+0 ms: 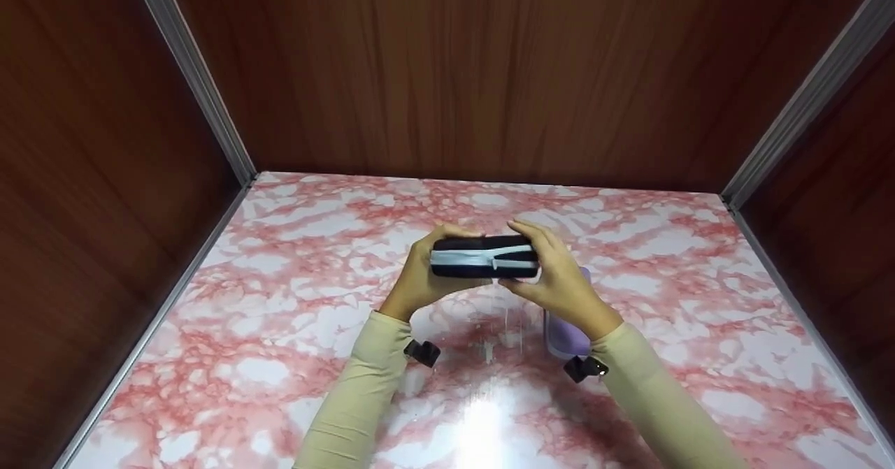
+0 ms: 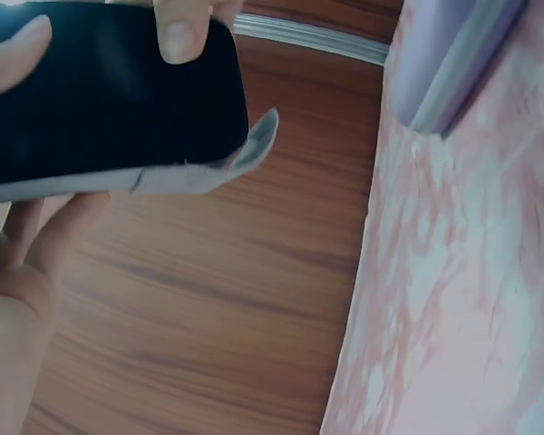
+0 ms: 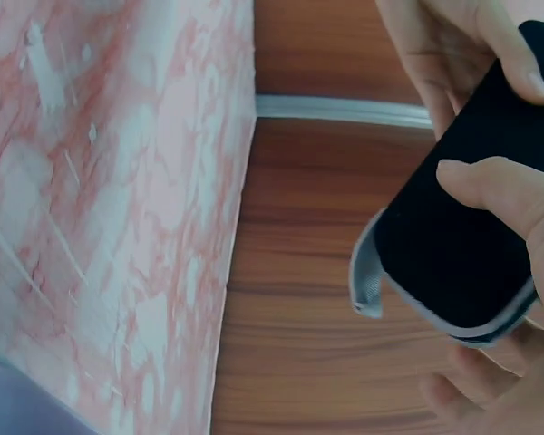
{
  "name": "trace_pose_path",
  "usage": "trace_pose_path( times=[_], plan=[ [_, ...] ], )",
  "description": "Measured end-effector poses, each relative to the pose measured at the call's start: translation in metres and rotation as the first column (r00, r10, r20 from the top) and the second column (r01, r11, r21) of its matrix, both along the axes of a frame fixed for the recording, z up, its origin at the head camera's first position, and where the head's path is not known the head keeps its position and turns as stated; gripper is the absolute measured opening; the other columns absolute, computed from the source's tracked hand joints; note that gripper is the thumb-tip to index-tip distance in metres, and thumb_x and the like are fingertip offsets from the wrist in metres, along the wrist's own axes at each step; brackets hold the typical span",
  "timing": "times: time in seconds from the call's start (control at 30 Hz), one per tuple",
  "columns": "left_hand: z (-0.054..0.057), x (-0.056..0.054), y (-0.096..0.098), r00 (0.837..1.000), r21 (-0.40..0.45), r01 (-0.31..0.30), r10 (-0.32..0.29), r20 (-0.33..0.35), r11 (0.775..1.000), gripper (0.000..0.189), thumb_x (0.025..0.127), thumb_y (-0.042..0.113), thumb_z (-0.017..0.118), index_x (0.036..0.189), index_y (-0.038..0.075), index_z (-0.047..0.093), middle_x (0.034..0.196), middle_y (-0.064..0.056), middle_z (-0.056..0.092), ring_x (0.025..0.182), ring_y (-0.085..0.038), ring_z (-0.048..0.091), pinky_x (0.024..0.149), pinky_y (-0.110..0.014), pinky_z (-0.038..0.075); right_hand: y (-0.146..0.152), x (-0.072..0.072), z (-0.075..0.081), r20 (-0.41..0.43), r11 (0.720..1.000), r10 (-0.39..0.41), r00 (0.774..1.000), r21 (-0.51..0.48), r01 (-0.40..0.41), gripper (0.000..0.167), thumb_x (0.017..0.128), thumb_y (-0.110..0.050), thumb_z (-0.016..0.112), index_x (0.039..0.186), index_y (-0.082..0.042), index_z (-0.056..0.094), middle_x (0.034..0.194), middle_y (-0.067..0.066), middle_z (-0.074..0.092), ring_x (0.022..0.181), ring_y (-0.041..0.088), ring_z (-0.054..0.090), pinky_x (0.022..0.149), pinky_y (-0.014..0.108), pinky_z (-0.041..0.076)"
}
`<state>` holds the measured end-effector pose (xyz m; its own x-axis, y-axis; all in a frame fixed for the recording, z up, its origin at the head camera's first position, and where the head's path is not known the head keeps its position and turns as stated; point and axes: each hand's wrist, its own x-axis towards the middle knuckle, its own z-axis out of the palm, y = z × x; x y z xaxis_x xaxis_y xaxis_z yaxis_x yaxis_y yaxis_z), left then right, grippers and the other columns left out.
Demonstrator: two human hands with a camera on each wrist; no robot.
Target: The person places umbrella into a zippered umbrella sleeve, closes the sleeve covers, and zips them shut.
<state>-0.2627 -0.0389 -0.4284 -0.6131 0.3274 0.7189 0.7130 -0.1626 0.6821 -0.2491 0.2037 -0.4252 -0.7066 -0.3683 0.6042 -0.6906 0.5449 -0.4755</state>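
Observation:
A black zip case (image 1: 482, 271) with a pale zipper band is held above the table between both hands. My left hand (image 1: 423, 273) grips its left end, thumb on the near face and fingers behind. At the other end my right hand (image 1: 563, 284) holds it the same way. In the head view the pale band (image 1: 461, 257) runs along the top and forks into two strips toward the right. A loose pale tab (image 3: 367, 272) sticks out from the case's corner in the right wrist view.
A light purple case (image 1: 568, 336) lies on the table under my right wrist, partly hidden by it. The table (image 1: 294, 301) has a red and white marbled top. Brown wood-grain panels (image 1: 447, 70) with metal edge strips enclose it at the back and sides.

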Motion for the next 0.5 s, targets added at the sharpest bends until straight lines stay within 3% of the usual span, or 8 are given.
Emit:
trace_pose_path(
  times=[0.17, 0.3, 0.5],
  plan=[
    [-0.001, -0.004, -0.001, 1.0, -0.013, 0.018, -0.018, 0.004, 1.0, 0.061, 0.068, -0.003, 0.09, 0.12, 0.005, 0.061, 0.119, -0.009, 0.069, 0.108, -0.029, 0.066, 0.091, -0.043, 0.054, 0.001, 0.002, 0.001, 0.01, 0.999, 0.028, 1.0, -0.03, -0.028, 0.075, 0.075, -0.014, 0.089, 0.14, -0.008, 0.053, 0.134, 0.013, 0.057, 0.123, 0.024, 0.053, 0.103, 0.045, 0.042],
    [0.002, -0.004, -0.001, 0.996, -0.032, -0.068, 0.066, -0.062, 0.997, 0.073, 0.063, -0.001, 0.094, 0.125, 0.006, 0.057, 0.12, -0.006, 0.069, 0.109, -0.024, 0.066, 0.093, -0.04, 0.052, 0.0, 0.004, 0.0, -0.029, 0.999, 0.002, 1.0, -0.054, -0.004, 0.068, 0.074, -0.015, 0.09, 0.132, -0.006, 0.057, 0.125, 0.009, 0.06, 0.114, 0.021, 0.056, 0.097, 0.043, 0.046],
    [0.007, -0.006, -0.007, 0.941, -0.085, -0.26, 0.233, -0.247, 0.962, 0.084, 0.065, 0.013, 0.096, 0.134, 0.012, 0.047, 0.122, -0.005, 0.068, 0.111, -0.02, 0.064, 0.099, -0.036, 0.048, 0.0, 0.003, -0.006, -0.076, 0.994, -0.066, 0.995, -0.094, 0.059, 0.066, 0.068, -0.012, 0.094, 0.125, -0.006, 0.062, 0.118, 0.008, 0.063, 0.11, 0.02, 0.056, 0.094, 0.04, 0.046]
  ],
)
